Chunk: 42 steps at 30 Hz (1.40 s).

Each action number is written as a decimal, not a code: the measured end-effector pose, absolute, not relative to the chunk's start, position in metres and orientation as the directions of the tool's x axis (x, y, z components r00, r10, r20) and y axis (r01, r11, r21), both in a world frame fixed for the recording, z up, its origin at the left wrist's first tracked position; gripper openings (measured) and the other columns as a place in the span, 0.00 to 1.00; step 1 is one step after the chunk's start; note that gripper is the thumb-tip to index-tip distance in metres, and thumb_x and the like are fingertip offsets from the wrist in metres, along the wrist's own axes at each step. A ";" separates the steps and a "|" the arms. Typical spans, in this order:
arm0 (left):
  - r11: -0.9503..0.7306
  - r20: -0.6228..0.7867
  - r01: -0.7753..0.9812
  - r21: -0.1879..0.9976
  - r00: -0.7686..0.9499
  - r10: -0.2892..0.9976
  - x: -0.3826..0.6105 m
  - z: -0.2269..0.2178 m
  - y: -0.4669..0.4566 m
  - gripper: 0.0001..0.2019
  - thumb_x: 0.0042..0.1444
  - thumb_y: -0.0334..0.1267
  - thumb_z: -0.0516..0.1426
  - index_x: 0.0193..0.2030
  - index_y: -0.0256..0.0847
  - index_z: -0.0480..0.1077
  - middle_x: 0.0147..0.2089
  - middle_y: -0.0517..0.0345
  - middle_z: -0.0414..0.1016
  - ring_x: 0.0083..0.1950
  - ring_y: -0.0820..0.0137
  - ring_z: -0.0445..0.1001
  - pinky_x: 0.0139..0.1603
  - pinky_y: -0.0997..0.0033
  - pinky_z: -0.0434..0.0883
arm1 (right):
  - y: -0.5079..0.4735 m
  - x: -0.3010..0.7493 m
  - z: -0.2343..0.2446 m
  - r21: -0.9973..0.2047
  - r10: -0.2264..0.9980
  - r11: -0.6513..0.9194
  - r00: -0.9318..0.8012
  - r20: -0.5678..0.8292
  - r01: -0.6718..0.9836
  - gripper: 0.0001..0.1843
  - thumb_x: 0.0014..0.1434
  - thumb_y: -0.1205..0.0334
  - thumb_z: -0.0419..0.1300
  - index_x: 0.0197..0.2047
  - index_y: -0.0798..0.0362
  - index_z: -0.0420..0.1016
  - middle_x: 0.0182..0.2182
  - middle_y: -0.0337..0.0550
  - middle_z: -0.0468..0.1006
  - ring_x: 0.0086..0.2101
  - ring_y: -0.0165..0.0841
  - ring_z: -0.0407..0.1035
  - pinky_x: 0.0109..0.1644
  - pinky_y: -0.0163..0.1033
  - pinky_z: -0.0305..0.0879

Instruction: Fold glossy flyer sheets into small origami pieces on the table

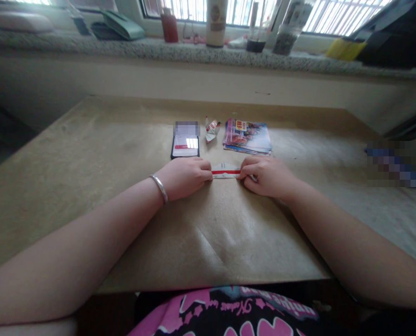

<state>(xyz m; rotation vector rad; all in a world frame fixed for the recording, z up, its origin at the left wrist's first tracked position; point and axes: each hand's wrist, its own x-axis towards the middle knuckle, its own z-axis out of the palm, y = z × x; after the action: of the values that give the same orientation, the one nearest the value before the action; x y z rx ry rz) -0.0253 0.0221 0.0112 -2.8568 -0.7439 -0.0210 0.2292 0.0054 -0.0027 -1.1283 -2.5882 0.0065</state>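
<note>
A small folded piece of paper (pixel 225 171), white with a red stripe along it, lies flat on the table between my two hands. My left hand (pixel 189 176) has its fingers closed on the paper's left end; a silver bangle is on that wrist. At the right end, my right hand (pixel 264 175) pinches the paper between thumb and fingers. The fingers cover both ends of the strip. Just beyond my left hand rests a phone (pixel 185 142) with its screen lit. A folded paper figure (pixel 212 130) in white and red stands to the right of the phone.
A stack of colourful printed sheets (pixel 248 135) lies beyond my right hand. The table (pixel 159 252) has a tan cover with creases near its front edge. Bottles and jars line the stone windowsill (pixel 124 45) at the back. A blurred-out item (pixel 397 165) lies at the far right.
</note>
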 end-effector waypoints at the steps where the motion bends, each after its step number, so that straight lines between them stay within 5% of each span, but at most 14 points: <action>1: -0.858 0.085 0.479 -0.186 0.878 0.472 -0.026 0.010 0.023 0.11 0.60 0.32 0.52 0.41 0.40 0.76 0.42 0.54 0.76 0.40 0.67 0.72 0.41 0.69 0.69 | 0.006 0.229 -0.003 -0.141 0.709 0.695 -0.640 0.296 0.705 0.10 0.52 0.67 0.56 0.30 0.51 0.79 0.32 0.42 0.78 0.33 0.34 0.71 0.37 0.38 0.64; 8: -0.891 0.190 0.411 -0.194 0.907 0.376 -0.026 0.001 0.021 0.19 0.64 0.41 0.50 0.60 0.45 0.66 0.49 0.55 0.74 0.43 0.67 0.70 0.42 0.69 0.68 | 0.008 0.226 -0.008 -0.170 0.670 0.725 -0.625 0.401 0.668 0.09 0.51 0.70 0.56 0.28 0.52 0.78 0.41 0.45 0.79 0.39 0.38 0.71 0.45 0.42 0.66; 21: -0.849 0.176 0.497 -0.177 0.865 0.470 -0.018 0.005 0.009 0.19 0.63 0.49 0.51 0.56 0.44 0.68 0.50 0.53 0.74 0.47 0.64 0.69 0.46 0.65 0.64 | 0.009 0.224 -0.007 -0.185 0.689 0.717 -0.640 0.341 0.673 0.11 0.53 0.71 0.53 0.31 0.52 0.76 0.41 0.45 0.81 0.41 0.38 0.72 0.47 0.42 0.66; 26: -0.826 0.194 0.535 -0.178 0.842 0.504 -0.017 0.003 0.008 0.19 0.63 0.50 0.50 0.55 0.46 0.69 0.52 0.54 0.72 0.50 0.62 0.69 0.49 0.63 0.64 | 0.008 0.222 -0.007 -0.182 0.740 0.652 -0.567 0.360 0.736 0.13 0.56 0.69 0.53 0.41 0.56 0.76 0.34 0.48 0.80 0.36 0.38 0.72 0.43 0.42 0.66; 35: -0.831 0.192 0.552 -0.066 0.824 0.533 -0.015 0.001 0.010 0.19 0.63 0.47 0.52 0.55 0.40 0.68 0.52 0.50 0.73 0.50 0.62 0.70 0.50 0.63 0.67 | 0.007 0.217 -0.011 -0.332 0.647 0.762 -0.672 0.360 0.556 0.11 0.53 0.71 0.55 0.38 0.53 0.76 0.29 0.43 0.75 0.33 0.34 0.68 0.40 0.38 0.66; 42: -0.832 0.211 0.555 0.012 0.812 0.544 -0.014 0.000 0.011 0.17 0.62 0.44 0.52 0.53 0.38 0.69 0.52 0.51 0.74 0.50 0.61 0.71 0.52 0.61 0.69 | 0.015 0.222 -0.017 -0.331 0.644 0.765 -0.648 0.407 0.553 0.10 0.55 0.63 0.61 0.42 0.52 0.76 0.44 0.48 0.75 0.45 0.37 0.69 0.51 0.44 0.64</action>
<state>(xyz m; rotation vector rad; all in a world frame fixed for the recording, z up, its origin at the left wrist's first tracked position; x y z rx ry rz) -0.0136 0.0115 -0.0003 -2.9426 -0.8932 -0.3199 0.2223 0.0146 -0.0166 -0.8984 -2.4497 0.2402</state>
